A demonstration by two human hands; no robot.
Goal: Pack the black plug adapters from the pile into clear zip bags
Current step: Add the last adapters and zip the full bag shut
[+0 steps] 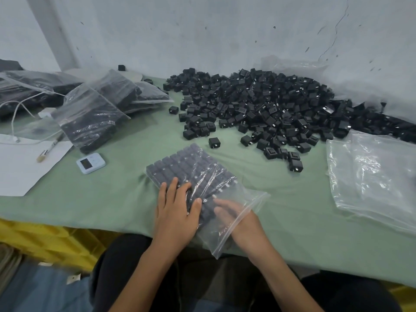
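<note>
both forearms bare, no sleeves visible; dark trousers on lap; no rings/watch seen.

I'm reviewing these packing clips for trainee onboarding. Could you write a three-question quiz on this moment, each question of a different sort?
1. True or false: the right hand is inside the open mouth of the zip bag.
2. Multiple choice: where does the left hand rest? A) on the loose pile B) flat on top of the bag of adapters C) on the timer
3. Short answer: what lies on the white paper at the left?

Key:
1. True; its fingers show through the plastic.
2. B
3. A pen.

Other landmarks: the loose pile, the timer, filled bags, empty bags.
</note>
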